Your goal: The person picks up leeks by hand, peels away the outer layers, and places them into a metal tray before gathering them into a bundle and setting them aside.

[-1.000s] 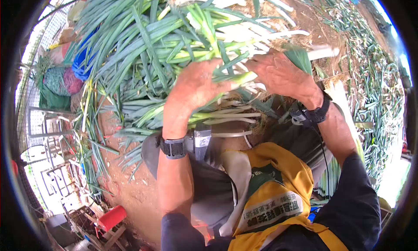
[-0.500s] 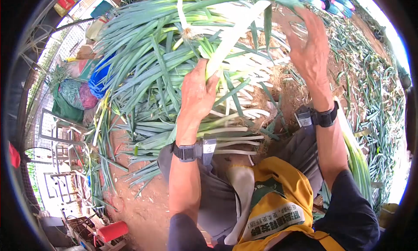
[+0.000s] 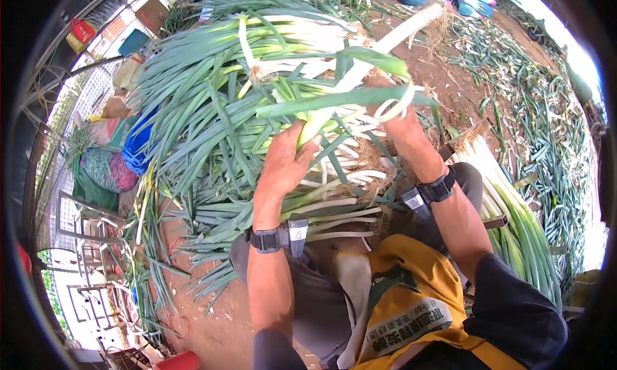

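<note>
My left hand [image 3: 283, 161] is closed around a thick green onion [image 3: 366, 68]. Its long white stalk slants up to the right and ends in roots. My right hand [image 3: 395, 110] is beside the middle of the stalk, its fingers partly covered by a loose green leaf [image 3: 347, 99]. That leaf, with a pale curled end, appears gripped in it. Beneath both hands lies a big heap of green onions [image 3: 212, 126], green tops to the left, white root ends to the right.
Trimmed green onions [image 3: 514, 222] rest on a low rack at my right. Leaf scraps [image 3: 559, 158] cover the ground farther right. Blue-wrapped bundles [image 3: 475, 0] lie at the back. Metal frames [image 3: 90, 235], a blue bag [image 3: 140, 142] and a red cylinder [image 3: 178, 361] are at left.
My right hand has come down and left from the upper right, with the loose leaf now lower across the stalk. The root end has come into view. My left hand keeps its hold.
</note>
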Tool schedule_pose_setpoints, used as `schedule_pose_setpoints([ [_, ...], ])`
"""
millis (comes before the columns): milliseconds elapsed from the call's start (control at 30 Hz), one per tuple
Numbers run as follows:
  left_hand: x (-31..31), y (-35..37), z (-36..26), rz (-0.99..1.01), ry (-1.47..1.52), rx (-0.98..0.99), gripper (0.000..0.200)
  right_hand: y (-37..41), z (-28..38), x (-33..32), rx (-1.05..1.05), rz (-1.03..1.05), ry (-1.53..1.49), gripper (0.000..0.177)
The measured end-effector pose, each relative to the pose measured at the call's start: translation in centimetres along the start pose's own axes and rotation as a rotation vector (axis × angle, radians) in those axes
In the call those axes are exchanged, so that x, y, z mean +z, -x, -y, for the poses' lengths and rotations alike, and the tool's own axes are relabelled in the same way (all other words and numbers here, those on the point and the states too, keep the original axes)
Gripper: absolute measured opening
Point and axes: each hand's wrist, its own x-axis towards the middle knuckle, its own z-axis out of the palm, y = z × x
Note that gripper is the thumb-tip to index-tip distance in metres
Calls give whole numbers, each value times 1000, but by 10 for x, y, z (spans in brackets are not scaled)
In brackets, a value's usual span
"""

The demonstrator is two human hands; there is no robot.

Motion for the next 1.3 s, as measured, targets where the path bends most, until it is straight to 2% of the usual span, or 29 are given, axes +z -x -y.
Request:
schedule_pose_setpoints([
  [100,1,4,0,-45,186,75,28,-13,5,-13,28,13,-415,46],
  [133,4,3,1,-52,246,98,27,-28,-28,-13,-27,169,-351,51],
  [233,4,1,-5,12,542,-4,29,6,21,4,-58,447,160,53],
  [267,4,1,-1,41,660,-11,34,10,10,12,-123,407,96,54],
  [367,-3,13,-34,123,835,64,41,15,42,34,142,358,-245,52],
  [433,5,21,-32,80,1010,125,48,16,24,47,53,375,-410,45],
  [467,8,23,-20,22,920,46,49,19,38,53,26,376,-444,44],
  [567,20,25,-12,-78,700,124,47,22,43,61,-12,334,-437,37],
  [600,20,26,-15,-117,545,125,44,21,42,57,0,345,-436,36],
  [633,18,23,-19,-66,581,80,53,20,41,52,12,355,-435,35],
  [700,10,17,-39,33,645,-16,71,14,38,39,-143,264,-263,28],
  [767,13,-4,-14,132,1117,115,85,-4,31,21,-336,129,-102,24],
  [800,3,-9,-12,51,1135,120,99,-10,39,9,-308,50,-64,21],
  [833,-6,-7,-8,-74,1253,171,99,-18,50,-6,-282,-31,-23,19],
  [867,-15,-6,-2,-200,1369,222,100,-29,54,-21,-341,-111,25,18],
  [933,-34,2,15,-566,1343,148,93,-44,69,-57,-426,-241,141,21],
  [967,-47,9,46,-696,1283,32,88,-49,77,-79,-449,-289,209,26],
  [1033,-58,28,81,-828,1227,-93,79,-50,98,-125,-491,-365,340,27],
  [1133,-73,35,80,-821,1221,-97,69,-38,143,-205,-548,-458,587,29],
  [1200,-75,42,70,-810,1082,-29,65,-22,181,-259,-571,-499,786,30],
  [1300,-75,28,43,-863,997,-143,60,3,234,-340,-569,-539,1122,32],
])
